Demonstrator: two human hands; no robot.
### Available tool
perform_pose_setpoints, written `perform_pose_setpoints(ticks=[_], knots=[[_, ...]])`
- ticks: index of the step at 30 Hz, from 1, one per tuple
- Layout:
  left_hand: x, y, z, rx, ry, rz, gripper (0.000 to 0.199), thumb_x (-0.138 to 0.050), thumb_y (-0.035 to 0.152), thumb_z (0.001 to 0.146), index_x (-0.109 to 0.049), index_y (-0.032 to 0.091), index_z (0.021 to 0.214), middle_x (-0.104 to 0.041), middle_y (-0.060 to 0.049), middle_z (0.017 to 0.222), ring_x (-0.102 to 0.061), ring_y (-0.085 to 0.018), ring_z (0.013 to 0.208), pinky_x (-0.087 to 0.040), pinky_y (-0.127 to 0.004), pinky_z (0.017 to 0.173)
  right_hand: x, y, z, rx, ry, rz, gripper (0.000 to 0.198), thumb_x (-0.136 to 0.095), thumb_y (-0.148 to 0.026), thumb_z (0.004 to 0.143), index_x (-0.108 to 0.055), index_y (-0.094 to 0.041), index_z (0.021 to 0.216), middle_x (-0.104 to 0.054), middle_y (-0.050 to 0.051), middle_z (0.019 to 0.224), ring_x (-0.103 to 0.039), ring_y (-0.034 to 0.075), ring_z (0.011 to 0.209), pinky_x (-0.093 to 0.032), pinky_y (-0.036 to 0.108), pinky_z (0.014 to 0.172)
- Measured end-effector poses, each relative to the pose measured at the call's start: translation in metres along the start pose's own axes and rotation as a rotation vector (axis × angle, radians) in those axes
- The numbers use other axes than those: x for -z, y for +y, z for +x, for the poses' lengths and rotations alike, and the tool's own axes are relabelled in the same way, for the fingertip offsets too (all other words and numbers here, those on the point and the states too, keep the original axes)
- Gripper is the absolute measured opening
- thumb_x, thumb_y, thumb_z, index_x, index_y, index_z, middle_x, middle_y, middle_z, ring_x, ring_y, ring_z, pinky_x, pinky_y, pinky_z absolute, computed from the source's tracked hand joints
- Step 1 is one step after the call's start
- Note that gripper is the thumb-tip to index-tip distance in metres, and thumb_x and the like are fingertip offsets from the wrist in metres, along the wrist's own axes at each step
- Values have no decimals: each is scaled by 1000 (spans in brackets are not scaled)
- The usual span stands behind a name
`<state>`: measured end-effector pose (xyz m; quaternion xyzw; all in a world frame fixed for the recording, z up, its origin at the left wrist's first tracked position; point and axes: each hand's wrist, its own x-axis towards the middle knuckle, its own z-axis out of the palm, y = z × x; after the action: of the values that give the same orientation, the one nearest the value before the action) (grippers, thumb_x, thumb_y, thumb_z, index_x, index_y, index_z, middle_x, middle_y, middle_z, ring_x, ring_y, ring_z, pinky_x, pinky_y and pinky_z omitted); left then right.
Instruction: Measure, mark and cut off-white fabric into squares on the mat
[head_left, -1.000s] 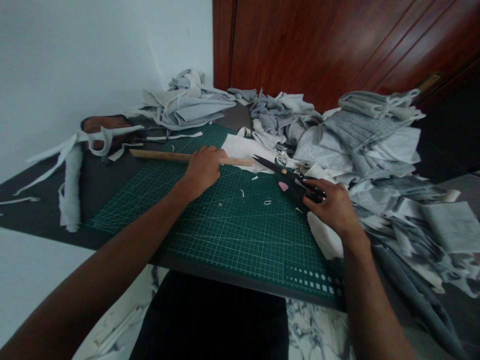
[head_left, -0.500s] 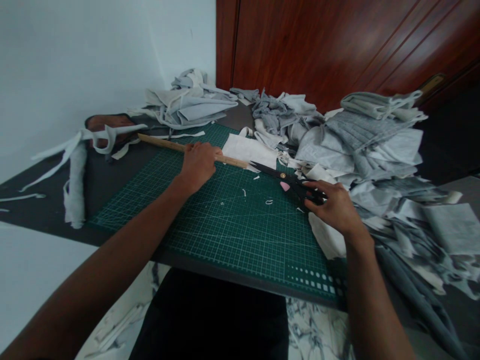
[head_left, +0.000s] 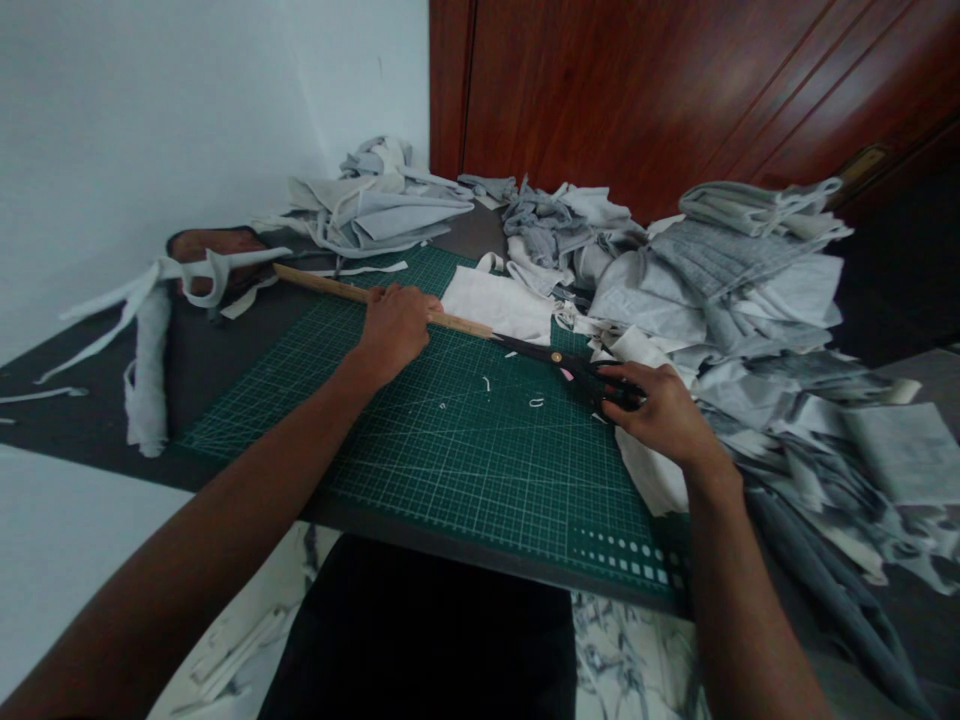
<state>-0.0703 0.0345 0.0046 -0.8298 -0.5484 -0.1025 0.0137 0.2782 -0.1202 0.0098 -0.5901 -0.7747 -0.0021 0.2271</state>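
Observation:
My left hand [head_left: 396,325] is closed over the middle of a wooden ruler [head_left: 322,284], which lies slantwise across the green cutting mat [head_left: 420,450]. A white piece of fabric [head_left: 499,303] lies flat just beyond the ruler's right end. In my right hand [head_left: 660,410] is a pair of black fabric scissors [head_left: 541,352], my fingers round its handles. The blade tips point left and reach the ruler's right end; whether they touch it I cannot tell. Part of a pink patch shows by the pivot. Another white scrap [head_left: 651,470] lies under my right wrist.
Heaps of grey and white cloth [head_left: 645,290] cover the table's right side, and another pile [head_left: 375,210] stands at the back left. A rolled grey cloth [head_left: 150,370] and a brown item [head_left: 217,250] lie left. Small clippings [head_left: 536,403] dot the mat.
The scissors have shifted slightly left, and their blades look closer together. Less of the pink patch shows. My left hand and the ruler have hardly moved.

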Motion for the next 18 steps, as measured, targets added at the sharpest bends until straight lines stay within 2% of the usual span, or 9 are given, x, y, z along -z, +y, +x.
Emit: perform_pose_setpoints(ticks=[6,12,15,18], knots=[[-2,2,0,-6,21,-62,34,-50,12,97,-79,26,111,-70,-12,107,-59,-35,111,-42,-52,102,-1,2,0,-3,-14,61,36,-68,-31,85,-79,-16,116,-81,8,94,-74,23,72,-57,40,81],[-6,3,0,-48,58,-143,31,-51,10,94,-77,20,109,-68,-12,106,-59,-34,112,-38,-56,108,-1,3,-1,-10,-50,53,38,-68,-34,87,-80,-17,119,-82,8,96,-75,23,71,-58,40,79],[-9,5,1,-90,176,-229,36,-54,6,89,-73,19,117,-66,-13,114,-57,-34,118,-36,-57,111,-1,3,-1,-10,-20,23,39,-69,-34,86,-80,-17,120,-83,9,96,-76,25,75,-58,41,81],[-8,10,2,-188,326,-338,42,-53,0,84,-70,21,116,-65,-10,118,-55,-32,120,-38,-53,111,-1,4,-3,-13,34,-13,39,-69,-34,86,-80,-18,119,-83,9,96,-77,28,80,-57,43,84]])
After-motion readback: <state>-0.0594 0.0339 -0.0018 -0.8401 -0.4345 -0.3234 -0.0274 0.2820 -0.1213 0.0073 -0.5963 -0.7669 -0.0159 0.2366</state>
